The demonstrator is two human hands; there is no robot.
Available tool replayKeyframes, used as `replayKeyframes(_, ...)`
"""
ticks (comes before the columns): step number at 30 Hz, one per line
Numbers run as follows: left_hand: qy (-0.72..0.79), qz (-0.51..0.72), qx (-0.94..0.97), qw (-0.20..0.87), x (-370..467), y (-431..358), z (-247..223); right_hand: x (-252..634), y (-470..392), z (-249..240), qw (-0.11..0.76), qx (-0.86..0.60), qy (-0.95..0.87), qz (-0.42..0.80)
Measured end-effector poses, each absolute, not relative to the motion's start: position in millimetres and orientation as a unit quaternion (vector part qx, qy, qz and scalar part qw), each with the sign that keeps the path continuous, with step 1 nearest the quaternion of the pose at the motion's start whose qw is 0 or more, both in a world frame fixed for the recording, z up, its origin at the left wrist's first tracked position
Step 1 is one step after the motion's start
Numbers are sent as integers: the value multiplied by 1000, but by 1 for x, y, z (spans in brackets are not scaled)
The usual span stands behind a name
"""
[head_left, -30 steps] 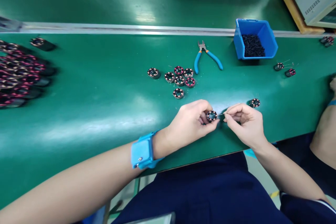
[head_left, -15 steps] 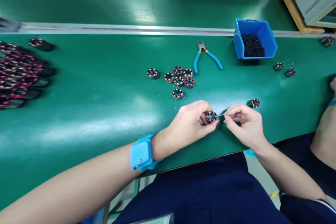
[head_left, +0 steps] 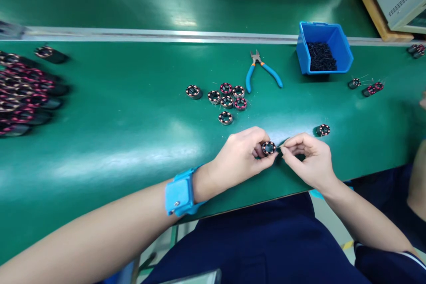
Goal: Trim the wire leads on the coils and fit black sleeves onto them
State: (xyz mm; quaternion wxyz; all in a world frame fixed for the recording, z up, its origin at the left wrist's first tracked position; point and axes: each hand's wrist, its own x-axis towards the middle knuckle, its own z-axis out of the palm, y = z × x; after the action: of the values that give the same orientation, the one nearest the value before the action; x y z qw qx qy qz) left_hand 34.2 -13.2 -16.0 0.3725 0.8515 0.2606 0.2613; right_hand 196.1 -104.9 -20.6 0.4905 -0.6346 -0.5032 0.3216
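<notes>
Between the thumb and fingers of my left hand [head_left: 248, 153] is a small round coil [head_left: 268, 147], dark with copper windings, its ring face turned up. A thin wire sticks out from its right side. My right hand [head_left: 306, 157] pinches that wire close to the coil, thumb against forefinger. Several similar coils [head_left: 226, 101] stand in a group beyond my left hand, some copper, some pink. One more coil [head_left: 323, 130] stands just beyond my right hand. A blue wristband [head_left: 181, 195] is on my left wrist.
Blue-handled cutters [head_left: 256, 69] lie beyond the coils, beside a blue bin [head_left: 326, 49] of small black pieces. Many coils [head_left: 26, 91] are stacked at the far left. Coils with wires [head_left: 354, 83] stand at the right, near another person's arm [head_left: 417, 182].
My right hand has moved slightly left, closer to the held coil. At the right, another pink coil now stands beside the wired ones, and the other person's arm has drawn back to the right.
</notes>
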Motion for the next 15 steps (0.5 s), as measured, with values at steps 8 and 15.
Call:
replayKeyframes(8, 251, 273, 844, 387, 34, -13, -16, 203, -109, -23, 454, -606, -618, 212)
replayKeyframes(15, 248, 270, 845, 390, 33, -13, -18, 204, -107, -24, 416, -574, -691, 144)
